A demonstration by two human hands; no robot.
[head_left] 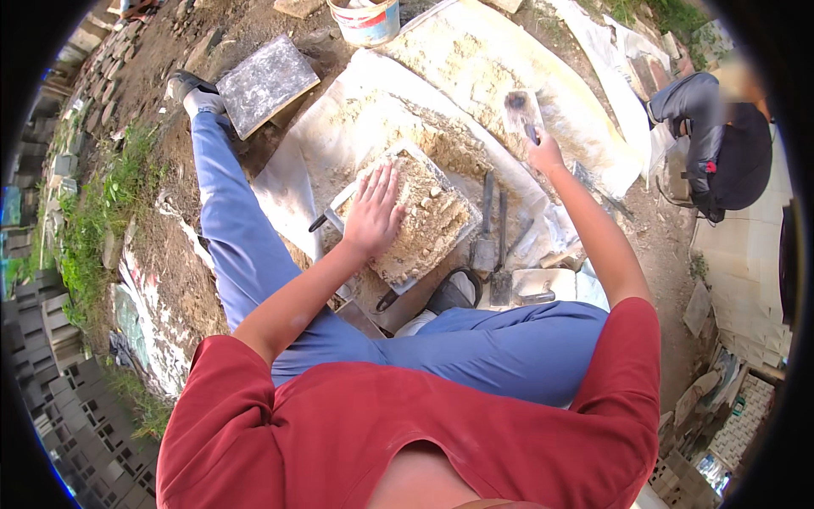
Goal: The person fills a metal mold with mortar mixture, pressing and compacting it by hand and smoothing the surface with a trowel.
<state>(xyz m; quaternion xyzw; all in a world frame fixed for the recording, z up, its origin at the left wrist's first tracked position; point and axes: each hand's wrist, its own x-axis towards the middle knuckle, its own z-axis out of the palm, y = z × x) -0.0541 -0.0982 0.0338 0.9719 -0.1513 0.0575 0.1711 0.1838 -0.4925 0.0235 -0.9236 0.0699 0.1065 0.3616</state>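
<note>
My left hand (377, 210) lies flat with its fingers stretched out on a heap of crumbly, sand-coloured mix (432, 222). The mix fills a square mould (465, 199) with pale edges, set between my legs. A dark handle (317, 223) sticks out at the mould's left side. Out to the right, my right hand (544, 154) is closed round the handle of a trowel (524, 117). Its flat rectangular blade, with a dark patch, is over a pale sheet (585, 127) spread with more mix. Whether the blade touches the sheet I cannot tell.
A square grey slab (267, 83) rests by my left foot. Beyond the sheets stands a white bucket (365, 21). Long-handled tools (487, 220) and a pale tray (543, 284) lie near my right leg. Another person (708, 144) sits at the far right.
</note>
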